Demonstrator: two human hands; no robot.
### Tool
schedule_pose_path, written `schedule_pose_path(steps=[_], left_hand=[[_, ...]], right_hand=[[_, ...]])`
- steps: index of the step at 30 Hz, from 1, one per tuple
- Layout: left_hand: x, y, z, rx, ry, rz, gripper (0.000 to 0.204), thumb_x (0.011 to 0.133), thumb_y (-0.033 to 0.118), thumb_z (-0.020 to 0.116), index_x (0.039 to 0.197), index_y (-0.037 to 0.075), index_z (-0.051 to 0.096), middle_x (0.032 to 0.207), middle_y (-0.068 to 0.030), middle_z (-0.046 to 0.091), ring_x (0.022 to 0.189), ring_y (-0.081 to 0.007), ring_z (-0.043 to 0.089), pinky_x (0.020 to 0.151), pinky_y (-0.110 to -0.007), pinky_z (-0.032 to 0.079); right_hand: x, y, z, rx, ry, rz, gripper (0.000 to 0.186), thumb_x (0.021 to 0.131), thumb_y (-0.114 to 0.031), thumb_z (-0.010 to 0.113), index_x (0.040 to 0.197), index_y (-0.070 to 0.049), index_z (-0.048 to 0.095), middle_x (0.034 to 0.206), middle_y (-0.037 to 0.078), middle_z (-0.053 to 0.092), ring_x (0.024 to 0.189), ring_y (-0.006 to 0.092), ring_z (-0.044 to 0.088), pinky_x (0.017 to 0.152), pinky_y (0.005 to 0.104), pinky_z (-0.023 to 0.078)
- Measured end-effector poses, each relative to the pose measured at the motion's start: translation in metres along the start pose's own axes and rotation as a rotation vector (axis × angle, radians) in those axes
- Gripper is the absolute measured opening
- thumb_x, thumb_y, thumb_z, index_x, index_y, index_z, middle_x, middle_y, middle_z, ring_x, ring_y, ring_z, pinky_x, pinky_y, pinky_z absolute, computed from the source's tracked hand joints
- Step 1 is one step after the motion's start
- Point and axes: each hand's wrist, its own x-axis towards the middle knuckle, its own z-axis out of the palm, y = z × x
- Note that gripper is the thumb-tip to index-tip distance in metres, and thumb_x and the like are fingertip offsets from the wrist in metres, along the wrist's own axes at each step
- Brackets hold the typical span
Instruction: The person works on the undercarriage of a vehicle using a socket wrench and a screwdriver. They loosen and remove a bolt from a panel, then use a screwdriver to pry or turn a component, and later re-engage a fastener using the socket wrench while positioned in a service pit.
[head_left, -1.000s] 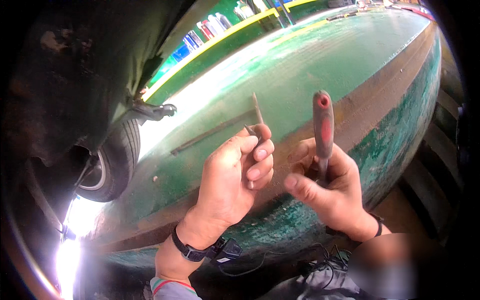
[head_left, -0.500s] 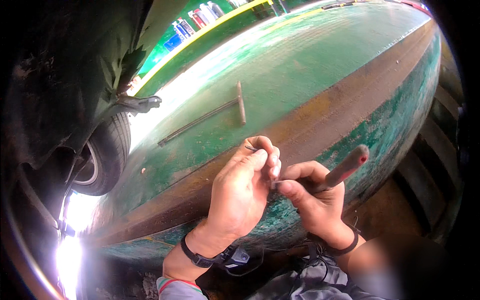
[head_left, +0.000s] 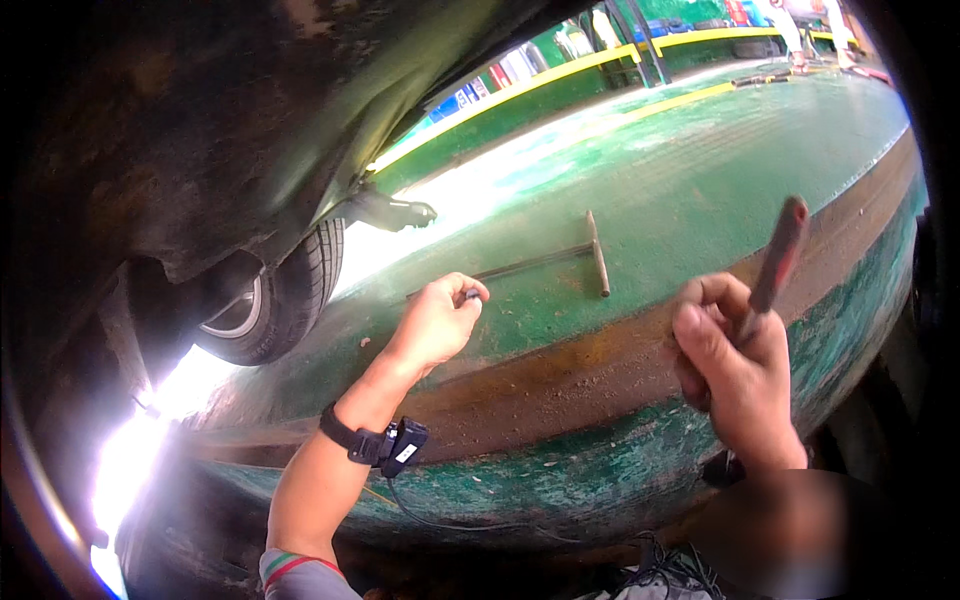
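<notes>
My left hand (head_left: 440, 320) is out over the green painted surface, its fingers closed on a small dark piece (head_left: 472, 295). To the right, my right hand (head_left: 735, 370) grips a tool with a grey and red handle (head_left: 783, 250), which points upward; its lower end is hidden by my fingers. A metal T-handled rod (head_left: 598, 258) lies on the green surface just beyond my left hand, which partly overlaps it.
A dark car underside (head_left: 180, 100) overhangs the left, with a wheel (head_left: 310, 300) and protruding arm (head_left: 390, 210). A rusty edge (head_left: 520, 390) borders the green surface (head_left: 750, 150). At the back are a yellow rail (head_left: 700, 36), containers (head_left: 510, 65) and another person's legs (head_left: 795, 40).
My hands, close together half a second ago, are now apart: the left one further up and left beside the rod, the right one further right. The view takes in more of the car's underside.
</notes>
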Motion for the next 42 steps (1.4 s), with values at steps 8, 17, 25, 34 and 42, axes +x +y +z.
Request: schedule_pose_path(steps=[8,17,25,34,42], left_hand=[[0.034,-0.014,-0.01,0.072,-0.023,0.002,0.03,0.09,0.012,0.066,0.116,-0.002,0.062,0.095,-0.0027,0.062,0.08,-0.0077,0.055,0.068,-0.026,0.046],[0.049,0.059,-0.046,-0.429,0.295,0.332,0.06,0.094,0.035,0.065,0.141,0.002,0.045,0.136,-0.0079,0.052,0.115,-0.0157,0.051,0.09,-0.028,0.042],[0.089,0.081,-0.045,-0.891,0.243,0.463,0.05,0.091,0.038,0.069,0.133,0.015,0.054,0.133,0.0036,0.052,0.119,-0.0155,0.048,0.095,-0.036,0.036],[0.089,0.09,-0.045,-0.872,0.211,0.422,0.042,0.088,0.041,0.073,0.121,0.019,0.057,0.119,0.0035,0.056,0.111,-0.0146,0.049,0.087,-0.035,0.037],[0.084,0.089,-0.032,-0.632,0.444,0.35,0.045,0.093,0.045,0.066,0.122,0.011,0.064,0.112,-0.0019,0.061,0.106,-0.0125,0.054,0.084,-0.031,0.041]], right_hand=[[0.075,-0.022,0.023,-0.096,-0.054,0.031,0.027,0.097,-0.027,0.062,0.102,0.0,0.06,0.078,0.003,0.06,0.055,0.0055,0.05,0.045,0.0204,0.036],[0.118,-0.005,0.032,-0.042,-0.107,0.137,0.028,0.095,-0.026,0.066,0.102,0.0,0.058,0.082,0.002,0.054,0.062,0.0065,0.047,0.05,0.0222,0.039],[0.121,-0.006,0.041,0.07,-0.117,0.093,0.024,0.094,-0.028,0.068,0.097,-0.007,0.058,0.082,-0.003,0.052,0.066,0.0044,0.045,0.052,0.0209,0.037],[0.139,-0.017,0.074,0.214,-0.171,-0.088,0.016,0.089,-0.015,0.07,0.098,-0.004,0.062,0.078,-0.002,0.051,0.067,0.0062,0.045,0.054,0.0214,0.036],[0.142,-0.016,0.088,0.222,-0.126,-0.164,0.016,0.092,-0.012,0.067,0.104,-0.003,0.063,0.087,-0.001,0.058,0.068,0.0035,0.045,0.05,0.0194,0.032]])
